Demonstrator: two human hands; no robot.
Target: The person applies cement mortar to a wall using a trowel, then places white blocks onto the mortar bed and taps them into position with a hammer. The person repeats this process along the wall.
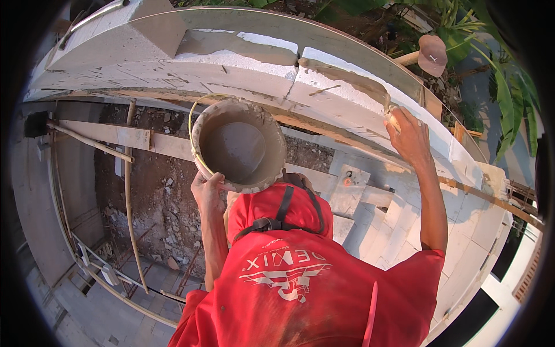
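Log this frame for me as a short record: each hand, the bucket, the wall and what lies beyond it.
Left hand: gripping the bucket by its rim
Right hand: closed around a small tool at the wall top
Bucket: grey mix inside
Wall: pale blocks, grey layer along top
Beyond wall: cap, green leaves

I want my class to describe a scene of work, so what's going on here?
A person in a red shirt is working at a wall of white blocks. The left hand grips the rim of a bucket smeared inside with grey mix. The right hand holds a small tool, probably a trowel, at the wall's top. Grey mix lies there in a strip, with white block showing beside it.
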